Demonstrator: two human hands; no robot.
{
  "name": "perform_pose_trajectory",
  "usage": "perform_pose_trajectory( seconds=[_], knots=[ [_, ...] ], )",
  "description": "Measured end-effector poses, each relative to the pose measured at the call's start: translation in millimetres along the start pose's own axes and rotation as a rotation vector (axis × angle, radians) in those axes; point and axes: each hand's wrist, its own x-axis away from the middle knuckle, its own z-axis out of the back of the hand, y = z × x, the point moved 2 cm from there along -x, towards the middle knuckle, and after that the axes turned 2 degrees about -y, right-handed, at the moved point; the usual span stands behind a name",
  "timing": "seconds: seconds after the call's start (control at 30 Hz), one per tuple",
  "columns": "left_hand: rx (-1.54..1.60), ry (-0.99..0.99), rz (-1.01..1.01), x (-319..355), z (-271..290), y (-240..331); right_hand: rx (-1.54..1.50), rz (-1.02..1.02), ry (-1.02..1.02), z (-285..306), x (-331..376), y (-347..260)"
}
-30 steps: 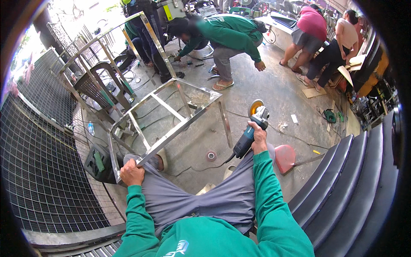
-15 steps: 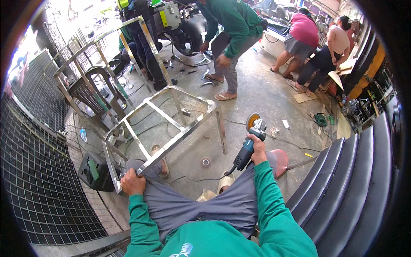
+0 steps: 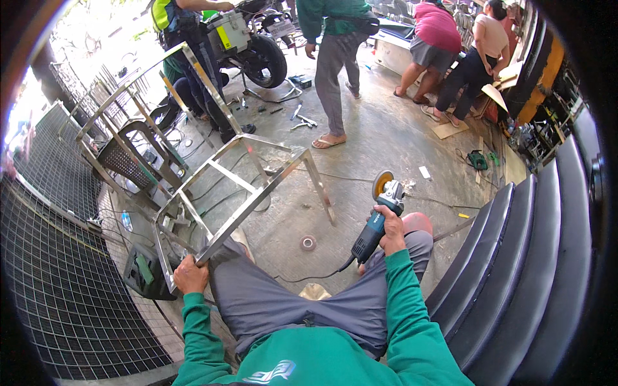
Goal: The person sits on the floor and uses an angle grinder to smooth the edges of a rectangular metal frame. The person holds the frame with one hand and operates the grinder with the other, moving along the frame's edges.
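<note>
My left hand [image 3: 191,275] is closed round the near corner of a bare metal chair frame [image 3: 235,215], which leans tilted beside my left leg. Its seat part has two crossbars, and its tall back rises at the far left. In my right hand [image 3: 389,233] is an angle grinder [image 3: 370,235] with a blue-green and black body. The grinder's yellowish disc [image 3: 383,184] points away from me, apart from the frame. A black cord runs from its rear end toward my legs. Between my knees, a small round disc [image 3: 308,243] lies on the floor.
Black slatted seating [image 3: 508,257] stands close at my right, and a wire mesh panel [image 3: 71,289] at my left. A dark toolbox [image 3: 147,273] sits near my left hand. Cords and hand tools [image 3: 302,121] lie about. Several people work farther off, near a motorcycle [image 3: 261,61].
The person in green ahead has straightened up and stepped. My right knee has swung outward, and the chair frame has shifted slightly left. Both hands keep their hold.
</note>
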Motion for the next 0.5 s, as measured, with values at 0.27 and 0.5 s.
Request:
perform_pose_trajectory(
  seconds=[0.27, 0.5],
  knots=[
    [-0.127, -0.105, 0.138, -12.4, 0.9, 18.2, -0.123, -0.119, 0.065, 18.3, -24.8, 34.5],
    [-0.216, 0.01, 0.117, -16.1, -10.6, 29.7, -0.14, -0.102, 0.028, -7.9, -10.9, 25.7]
  ],
)
